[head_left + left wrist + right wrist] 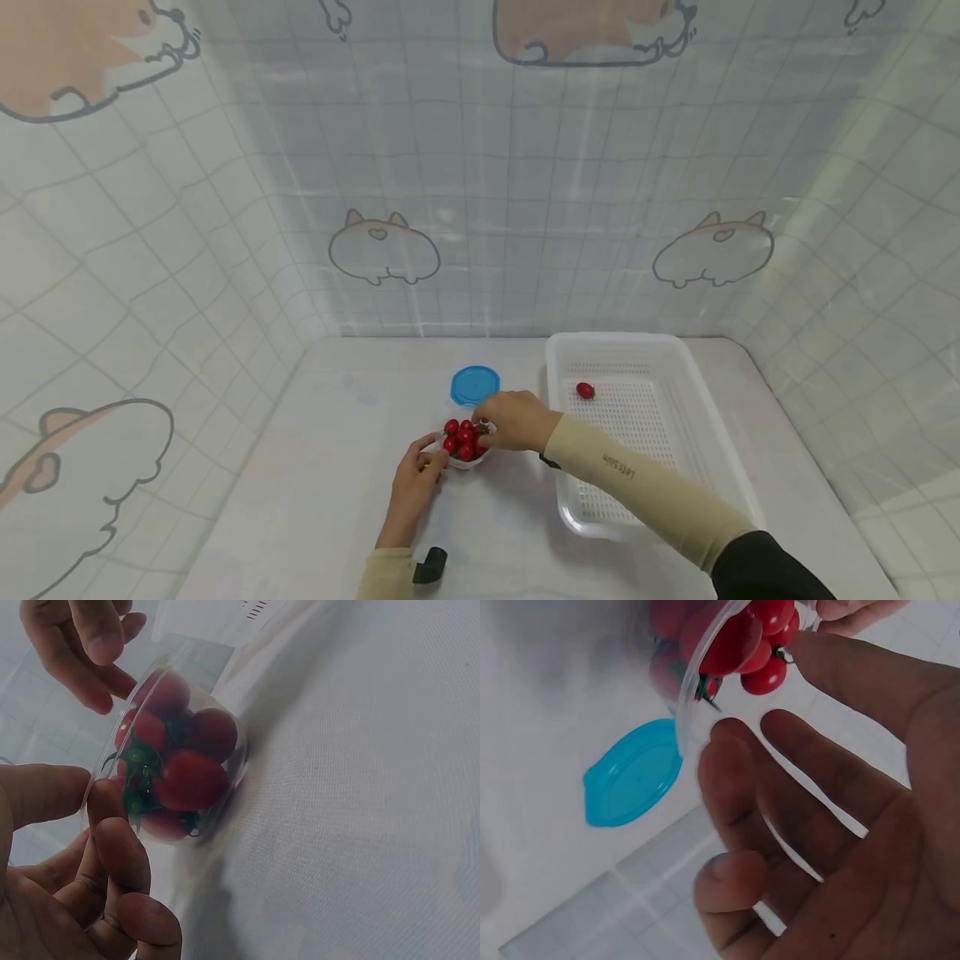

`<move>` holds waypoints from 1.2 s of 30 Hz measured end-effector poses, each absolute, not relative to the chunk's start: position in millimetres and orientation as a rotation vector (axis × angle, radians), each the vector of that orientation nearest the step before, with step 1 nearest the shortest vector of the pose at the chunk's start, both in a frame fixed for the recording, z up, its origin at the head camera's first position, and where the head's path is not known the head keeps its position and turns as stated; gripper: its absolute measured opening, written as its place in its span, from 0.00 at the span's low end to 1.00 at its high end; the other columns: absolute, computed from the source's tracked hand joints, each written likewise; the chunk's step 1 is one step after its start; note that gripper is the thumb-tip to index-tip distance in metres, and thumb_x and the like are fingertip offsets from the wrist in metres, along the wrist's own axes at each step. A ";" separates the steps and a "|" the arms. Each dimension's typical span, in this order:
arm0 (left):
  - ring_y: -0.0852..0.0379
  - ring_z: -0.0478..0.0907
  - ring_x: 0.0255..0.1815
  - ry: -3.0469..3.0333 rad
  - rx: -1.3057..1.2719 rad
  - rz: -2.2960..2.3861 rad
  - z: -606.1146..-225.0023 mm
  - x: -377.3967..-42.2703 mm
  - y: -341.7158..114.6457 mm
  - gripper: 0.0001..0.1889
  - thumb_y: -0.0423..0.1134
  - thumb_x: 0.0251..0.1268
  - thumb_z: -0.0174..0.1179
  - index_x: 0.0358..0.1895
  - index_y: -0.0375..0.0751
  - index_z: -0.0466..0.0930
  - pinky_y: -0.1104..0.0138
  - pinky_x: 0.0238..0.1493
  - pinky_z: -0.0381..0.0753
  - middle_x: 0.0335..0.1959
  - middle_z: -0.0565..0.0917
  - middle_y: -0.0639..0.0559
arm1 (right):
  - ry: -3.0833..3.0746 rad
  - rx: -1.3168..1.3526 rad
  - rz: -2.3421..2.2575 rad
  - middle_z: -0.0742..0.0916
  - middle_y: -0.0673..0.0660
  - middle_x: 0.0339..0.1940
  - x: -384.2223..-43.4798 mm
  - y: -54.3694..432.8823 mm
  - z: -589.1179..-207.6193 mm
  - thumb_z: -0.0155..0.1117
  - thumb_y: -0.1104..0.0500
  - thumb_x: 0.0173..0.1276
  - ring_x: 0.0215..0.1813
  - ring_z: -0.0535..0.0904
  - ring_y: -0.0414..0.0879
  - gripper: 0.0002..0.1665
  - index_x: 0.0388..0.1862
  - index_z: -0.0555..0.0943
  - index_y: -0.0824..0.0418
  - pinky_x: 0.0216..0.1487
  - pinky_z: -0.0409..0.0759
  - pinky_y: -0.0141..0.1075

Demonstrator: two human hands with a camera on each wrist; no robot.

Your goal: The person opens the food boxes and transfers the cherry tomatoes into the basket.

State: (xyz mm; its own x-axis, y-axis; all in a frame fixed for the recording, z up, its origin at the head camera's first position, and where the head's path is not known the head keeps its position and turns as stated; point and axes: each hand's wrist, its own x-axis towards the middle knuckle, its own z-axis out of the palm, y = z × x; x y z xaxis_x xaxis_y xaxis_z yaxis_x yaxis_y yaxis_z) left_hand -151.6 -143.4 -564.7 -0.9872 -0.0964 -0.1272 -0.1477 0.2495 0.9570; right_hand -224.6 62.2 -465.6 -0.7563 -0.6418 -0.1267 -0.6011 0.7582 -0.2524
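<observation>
A clear plastic cup (462,464) stands on the white cloth, filled with red cherry tomatoes (466,452) with green stems. My left hand (417,482) pinches the cup's rim between thumb and fingers, which the left wrist view shows closely. Over the opposite side of the rim is my right hand (517,420). Its fingers are spread and loosely bent in the right wrist view (817,802), with the thumb close to the tomatoes and nothing visible in its grasp. Whether the thumb touches a tomato, I cannot tell.
Just behind the cup lies a blue lid (475,385). To the right sits a white perforated basket (567,517) with one cherry tomato (585,390) in it; my right forearm crosses above it. Patterned curtain walls (510,275) enclose the table's back and sides.
</observation>
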 end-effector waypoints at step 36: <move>0.53 0.75 0.32 2.464 -0.233 1.882 -567.3 -152.6 -143.8 0.23 0.43 0.75 0.60 0.68 0.41 0.72 0.67 0.34 0.74 0.38 0.85 0.40 | 2.756 -0.957 -0.174 0.82 0.42 0.27 -220.8 45.6 -482.7 0.75 0.46 0.64 0.30 0.74 0.37 0.11 0.39 0.89 0.51 0.33 0.76 0.29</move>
